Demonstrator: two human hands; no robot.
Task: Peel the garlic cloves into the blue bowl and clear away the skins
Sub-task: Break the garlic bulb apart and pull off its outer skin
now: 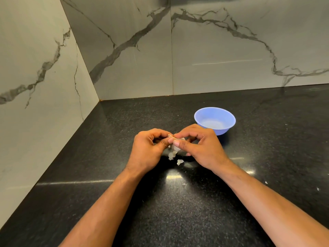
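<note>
A pale garlic clove (pixel 176 146) sits between both hands above the black counter. My left hand (pixel 148 150) grips it from the left with curled fingers. My right hand (pixel 197 146) pinches it from the right, thumb on its front. Papery skin (pixel 172 155) hangs below the clove. A loose skin piece (pixel 179 162) lies on the counter under the hands. The blue bowl (pixel 214 120) stands just behind my right hand; no garlic shows inside it.
The black speckled counter (pixel 160 202) meets marble walls at the left and the back, forming a corner at the far left. Small skin flakes (pixel 266 182) lie scattered on the right side and near the middle front.
</note>
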